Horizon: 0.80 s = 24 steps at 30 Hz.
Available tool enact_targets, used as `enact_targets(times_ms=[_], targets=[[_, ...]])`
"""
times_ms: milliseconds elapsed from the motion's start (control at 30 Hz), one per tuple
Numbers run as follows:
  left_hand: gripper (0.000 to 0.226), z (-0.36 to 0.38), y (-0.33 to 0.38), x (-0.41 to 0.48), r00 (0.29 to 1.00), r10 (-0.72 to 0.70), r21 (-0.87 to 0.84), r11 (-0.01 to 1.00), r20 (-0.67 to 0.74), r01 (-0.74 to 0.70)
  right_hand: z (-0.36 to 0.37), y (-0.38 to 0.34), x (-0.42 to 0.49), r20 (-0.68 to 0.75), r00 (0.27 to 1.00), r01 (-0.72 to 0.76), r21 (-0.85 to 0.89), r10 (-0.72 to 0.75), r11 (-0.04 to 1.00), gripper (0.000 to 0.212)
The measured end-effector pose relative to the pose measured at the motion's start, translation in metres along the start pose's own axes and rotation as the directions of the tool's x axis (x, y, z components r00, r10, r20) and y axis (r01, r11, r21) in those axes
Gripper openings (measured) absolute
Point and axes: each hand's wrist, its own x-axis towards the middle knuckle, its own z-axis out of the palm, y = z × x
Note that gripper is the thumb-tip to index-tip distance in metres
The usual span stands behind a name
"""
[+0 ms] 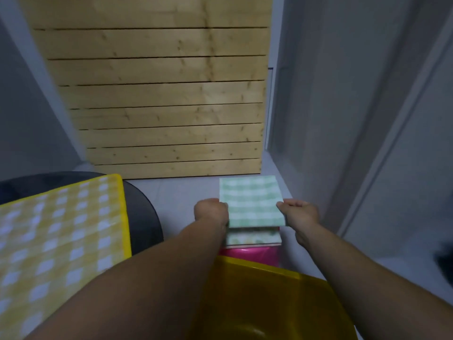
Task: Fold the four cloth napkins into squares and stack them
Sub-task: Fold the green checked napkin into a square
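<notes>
Both hands held one folded green checked napkin (251, 201) by its sides: the left hand (212, 212) pinched its nine o'clock edge, the right hand (300, 213) its three o'clock edge. It sat over a second folded napkin (253, 238), pale with green spots, on something pink (247, 252). One yellow checked cloth (61, 241) lay at nine o'clock, and one yellow basin (269, 303) at six o'clock.

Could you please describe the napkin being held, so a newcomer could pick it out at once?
Look below the wooden slat panel. The green checked napkin is pinched between left hand and right hand, topping a stack; it is small and folded, unlike the yellow checked cloth.
</notes>
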Motion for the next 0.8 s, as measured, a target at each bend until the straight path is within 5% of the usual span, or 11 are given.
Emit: enact_targets(times_ms=[67, 167, 367, 667, 800], targets=[[0.035, 0.004, -0.013, 0.004, 0.990, 0.142, 0.292, 0.947, -0.018, -0.131, 0.007, 0.013, 0.008, -0.006, 1.000, -0.012, -0.011, 0.012, 1.000, 0.016], [0.039, 0.014, -0.039, 0.014, 0.981, 0.089, -0.021, 0.995, -0.172, -0.094, 0.013, 0.031, 0.015, -0.009, 1.000, -0.026, -0.031, 0.026, 0.999, 0.016], [0.037, 0.020, -0.077, 0.028, 0.969, 0.217, 0.195, 0.962, -0.115, -0.193, 0.017, 0.059, 0.027, 0.010, 1.000, 0.002, -0.116, -0.001, 0.993, 0.027], [0.035, 0.021, -0.081, 0.031, 0.976, 0.216, 0.352, 0.917, -0.037, -0.189, 0.017, 0.072, 0.030, 0.038, 0.998, 0.053, -0.286, -0.044, 0.957, 0.035], [0.059, 0.024, -0.073, 0.024, 0.977, 0.206, 0.517, 0.843, -0.058, -0.147, 0.015, 0.068, 0.028, 0.011, 0.998, 0.056, -0.322, -0.055, 0.945, 0.041]])
